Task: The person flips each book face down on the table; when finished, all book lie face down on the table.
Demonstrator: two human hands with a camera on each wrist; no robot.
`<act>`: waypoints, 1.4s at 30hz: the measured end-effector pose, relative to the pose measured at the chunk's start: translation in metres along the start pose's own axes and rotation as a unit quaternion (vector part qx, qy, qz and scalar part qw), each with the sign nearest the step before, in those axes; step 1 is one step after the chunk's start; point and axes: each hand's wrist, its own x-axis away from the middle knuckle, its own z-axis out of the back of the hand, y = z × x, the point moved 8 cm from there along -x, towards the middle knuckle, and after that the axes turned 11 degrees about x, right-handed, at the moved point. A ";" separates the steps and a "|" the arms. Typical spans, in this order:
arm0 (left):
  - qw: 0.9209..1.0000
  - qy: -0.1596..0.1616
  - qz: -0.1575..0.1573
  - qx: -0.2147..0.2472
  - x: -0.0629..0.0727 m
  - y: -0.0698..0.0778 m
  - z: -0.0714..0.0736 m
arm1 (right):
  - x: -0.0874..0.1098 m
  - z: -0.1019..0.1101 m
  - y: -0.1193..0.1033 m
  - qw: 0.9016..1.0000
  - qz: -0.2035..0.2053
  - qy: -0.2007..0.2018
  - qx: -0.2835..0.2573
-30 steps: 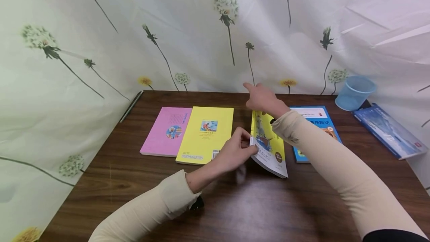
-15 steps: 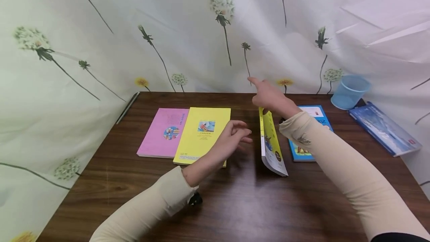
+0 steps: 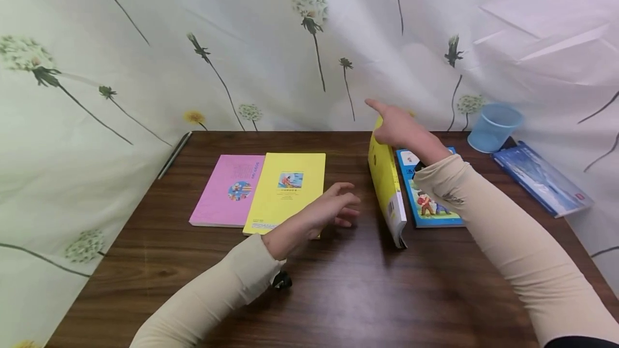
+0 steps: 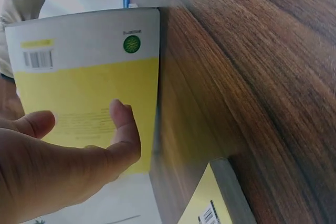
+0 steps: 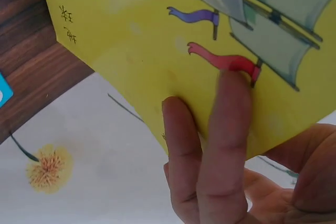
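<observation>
A yellow paperback book [image 3: 385, 176] stands tilted up on its long edge, right of the table's middle. My right hand [image 3: 408, 132] grips its far end, index finger pointing outward; in the right wrist view two fingers [image 5: 226, 135] lie on the front cover with its sailing-ship picture. My left hand [image 3: 329, 209] is a little left of this book, fingers loosely bent and holding nothing. In the left wrist view it overlaps the book's back cover [image 4: 86, 85], which has a white band and barcode. Beneath the right forearm lies a blue book [image 3: 427, 212], partly hidden.
On the left a second yellow book [image 3: 271, 197] lies flat, back cover up, touching a pink book [image 3: 220, 197]. A light blue bin [image 3: 493, 129] stands at the back right. Beside it a blue-and-white book [image 3: 544, 179] lies along the right edge. A patterned curtain [image 3: 251, 42] hangs behind the table.
My left hand has let go of the yellow book and drawn slightly left. My right hand has moved right, turning the book up so its back cover now faces left.
</observation>
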 end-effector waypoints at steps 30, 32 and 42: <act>0.999 -0.022 0.041 0.007 -0.008 -0.019 -0.002 | 0.023 0.045 0.017 0.986 -0.046 0.010 -0.162; 0.999 -0.016 0.038 0.003 -0.007 -0.018 0.002 | 0.024 0.044 0.020 0.985 -0.047 0.008 -0.163; 0.999 0.003 0.037 -0.023 0.002 -0.019 0.017 | 0.022 0.027 0.042 0.982 -0.034 -0.012 -0.183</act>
